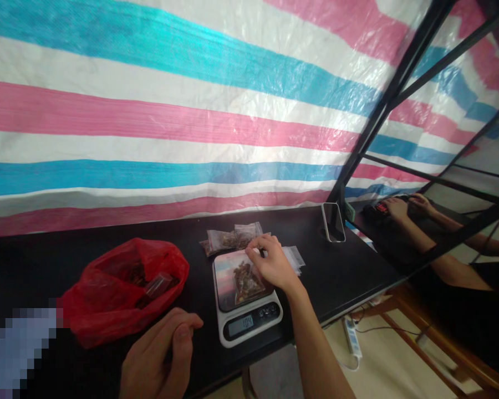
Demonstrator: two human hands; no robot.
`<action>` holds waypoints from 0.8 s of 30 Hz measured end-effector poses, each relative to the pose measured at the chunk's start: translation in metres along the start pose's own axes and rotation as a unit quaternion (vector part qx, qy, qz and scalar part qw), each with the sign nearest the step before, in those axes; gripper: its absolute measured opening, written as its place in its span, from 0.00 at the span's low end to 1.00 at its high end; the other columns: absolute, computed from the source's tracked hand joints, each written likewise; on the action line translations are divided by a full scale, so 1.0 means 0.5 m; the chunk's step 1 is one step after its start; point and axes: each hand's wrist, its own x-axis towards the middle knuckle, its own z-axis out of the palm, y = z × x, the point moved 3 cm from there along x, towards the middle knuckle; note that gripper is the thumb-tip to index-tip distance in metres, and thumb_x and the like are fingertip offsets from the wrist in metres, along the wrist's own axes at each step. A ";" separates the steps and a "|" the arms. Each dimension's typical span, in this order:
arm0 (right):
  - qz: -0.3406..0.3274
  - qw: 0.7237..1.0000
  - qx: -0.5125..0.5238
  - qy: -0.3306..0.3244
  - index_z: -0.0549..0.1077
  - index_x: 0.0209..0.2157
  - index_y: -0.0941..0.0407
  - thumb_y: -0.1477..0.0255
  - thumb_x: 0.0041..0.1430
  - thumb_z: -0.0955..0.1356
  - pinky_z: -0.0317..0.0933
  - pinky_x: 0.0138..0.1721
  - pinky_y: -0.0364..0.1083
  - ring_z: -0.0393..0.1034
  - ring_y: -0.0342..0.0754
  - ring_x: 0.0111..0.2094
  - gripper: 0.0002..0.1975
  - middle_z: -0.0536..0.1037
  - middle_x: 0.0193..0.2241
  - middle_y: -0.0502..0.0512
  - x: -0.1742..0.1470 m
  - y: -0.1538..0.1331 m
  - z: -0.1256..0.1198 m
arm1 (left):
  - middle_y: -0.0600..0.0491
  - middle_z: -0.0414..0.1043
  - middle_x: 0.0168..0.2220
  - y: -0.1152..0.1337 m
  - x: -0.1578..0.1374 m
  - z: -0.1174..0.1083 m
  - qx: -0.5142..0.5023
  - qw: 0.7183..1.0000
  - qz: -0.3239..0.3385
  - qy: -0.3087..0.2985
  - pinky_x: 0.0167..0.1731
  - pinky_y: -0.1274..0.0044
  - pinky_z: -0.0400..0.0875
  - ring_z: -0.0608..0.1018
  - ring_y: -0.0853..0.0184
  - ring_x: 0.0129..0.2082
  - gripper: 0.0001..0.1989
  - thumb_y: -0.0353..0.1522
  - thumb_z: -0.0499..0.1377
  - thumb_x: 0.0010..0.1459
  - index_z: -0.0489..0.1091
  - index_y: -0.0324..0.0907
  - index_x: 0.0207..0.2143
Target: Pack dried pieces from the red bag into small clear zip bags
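My right hand point(270, 259) is over the kitchen scale point(249, 336), its thumb and fingers drawn together at the top edge of a small clear plastic bag point(248, 281). Brown dried pieces fill this bag, which lies on the weighing plate. Digits show on the scale's display. My left hand point(160, 352) rests near the front edge, between the scale and a red plastic bag point(103, 299); its fingers are closed together with the thumb against them, and nothing shows in them. Inside the open red bag are dark brown pieces and a clear plastic scoop-like object point(157, 285).
Behind the scale lie several filled small bags point(222, 239); flat unfilled bags point(294, 259) are to its right. A phone point(334, 223) lies farther right on the black table point(316, 288). Beyond a black frame point(368, 127), another person's hands point(397, 208) work. A power strip point(352, 337) is below.
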 end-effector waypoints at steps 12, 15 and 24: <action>0.006 0.929 0.350 -0.117 0.75 0.34 0.52 0.49 0.59 0.75 0.64 0.34 0.45 0.68 0.45 0.30 0.21 0.75 0.29 0.48 -0.028 -0.160 0.101 | 0.46 0.78 0.60 -0.075 -0.046 0.078 -0.157 0.921 -0.357 0.020 0.66 0.60 0.68 0.78 0.53 0.62 0.29 0.56 0.59 0.66 0.73 0.47 0.59; 0.009 0.936 0.342 -0.086 0.77 0.42 0.52 0.58 0.61 0.74 0.65 0.35 0.44 0.70 0.45 0.33 0.14 0.77 0.33 0.50 -0.031 -0.170 0.128 | 0.48 0.82 0.54 -0.080 -0.033 0.070 -0.202 0.897 -0.392 0.042 0.60 0.63 0.75 0.82 0.55 0.55 0.29 0.58 0.60 0.64 0.77 0.47 0.54; 0.028 0.977 0.194 -0.089 0.81 0.39 0.52 0.71 0.65 0.71 0.67 0.35 0.46 0.74 0.48 0.33 0.04 0.80 0.32 0.50 -0.016 -0.215 0.197 | 0.49 0.86 0.46 -0.100 -0.023 0.067 -0.500 0.684 -0.493 0.197 0.39 0.74 0.83 0.86 0.63 0.39 0.19 0.46 0.70 0.60 0.81 0.43 0.46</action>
